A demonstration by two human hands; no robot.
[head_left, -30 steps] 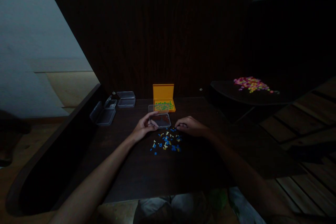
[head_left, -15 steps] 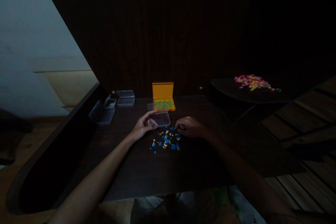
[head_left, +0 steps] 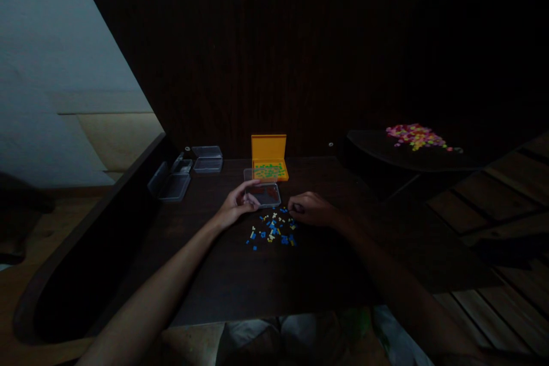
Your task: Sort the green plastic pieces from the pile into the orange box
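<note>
My left hand [head_left: 238,203] grips the left side of a clear plastic box [head_left: 271,197], whose hinged lid stands raised behind it. Just right of that box, my right hand [head_left: 312,209] rests low over the edge of a scattered pile of small building bricks [head_left: 273,230], blue, white and yellow. Its fingers are curled together; whether a brick is pinched in them is hidden. Behind the clear box sits an orange-yellow box [head_left: 269,148] with its lid up, holding many small green pieces [head_left: 270,171].
Several open clear boxes stand at the table's left, among them one at the back [head_left: 208,164] and one nearer [head_left: 175,187]. A raised side panel [head_left: 86,240] borders the left. Pink and yellow pieces [head_left: 418,136] lie heaped on a shelf [head_left: 369,143] to the right.
The view has shifted slightly, moving everything a little to the right. My left hand still holds the clear box, and my right hand stays curled beside the bricks.
</note>
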